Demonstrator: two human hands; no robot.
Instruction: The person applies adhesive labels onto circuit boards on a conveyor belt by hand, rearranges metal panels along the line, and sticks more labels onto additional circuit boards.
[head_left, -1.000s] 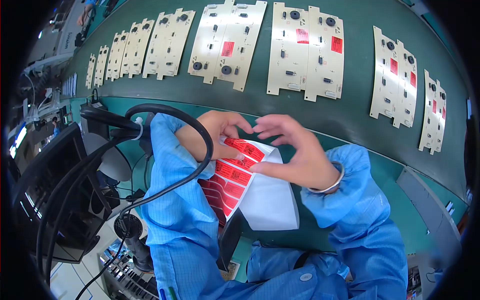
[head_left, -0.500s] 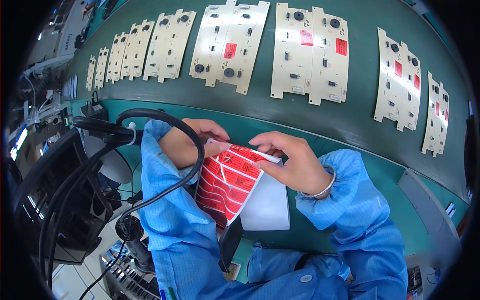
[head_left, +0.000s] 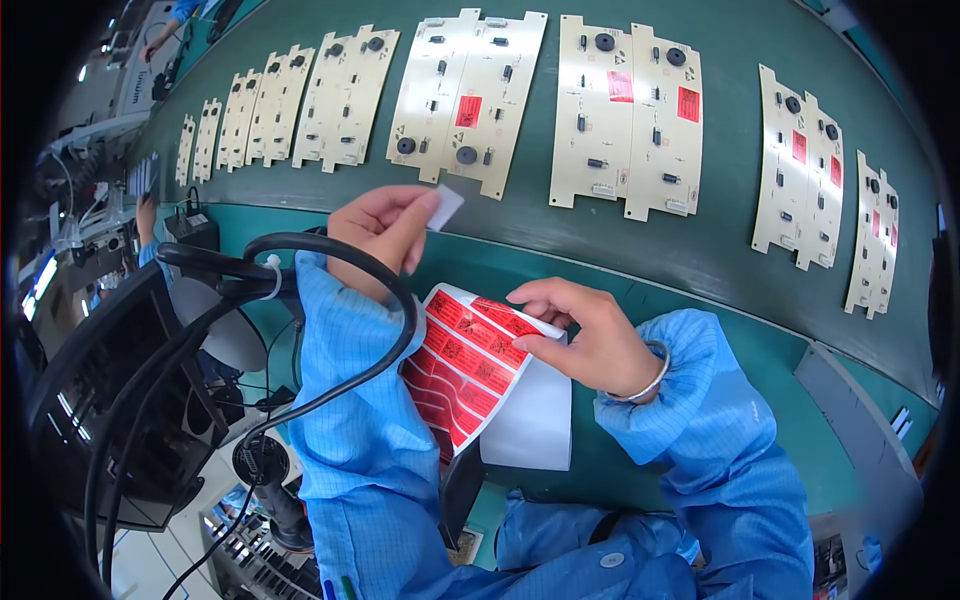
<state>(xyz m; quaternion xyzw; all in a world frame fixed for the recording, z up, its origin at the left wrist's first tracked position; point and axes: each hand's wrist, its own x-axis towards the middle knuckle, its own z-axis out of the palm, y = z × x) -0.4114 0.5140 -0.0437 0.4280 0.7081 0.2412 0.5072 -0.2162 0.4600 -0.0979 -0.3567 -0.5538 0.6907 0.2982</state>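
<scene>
My left hand (head_left: pixel 385 232) pinches a small label (head_left: pixel 447 208), its pale side showing, just below a circuit board (head_left: pixel 465 100) that bears one red label (head_left: pixel 467 111). With thumb and fingers my right hand (head_left: pixel 590 340) grips the upper right corner of a sheet of red labels (head_left: pixel 465 365), which is bent and has printed codes on it. White backing paper (head_left: pixel 530 420) hangs below the sheet. Further right, another circuit board (head_left: pixel 625 120) has two red labels on its halves.
Several more boards (head_left: pixel 345 95) stretch along the dark green surface (head_left: pixel 730 240) to both sides. A thick black cable (head_left: pixel 400 290) loops over my left forearm. At the left stands a monitor (head_left: pixel 110 400); a grey panel (head_left: pixel 860 410) is at the right. Another person's arm (head_left: pixel 148 220) shows far left.
My left hand has moved up and away from the label sheet, now with a small label between its fingers. My right hand stays on the sheet. Another person's arm has appeared at the far left.
</scene>
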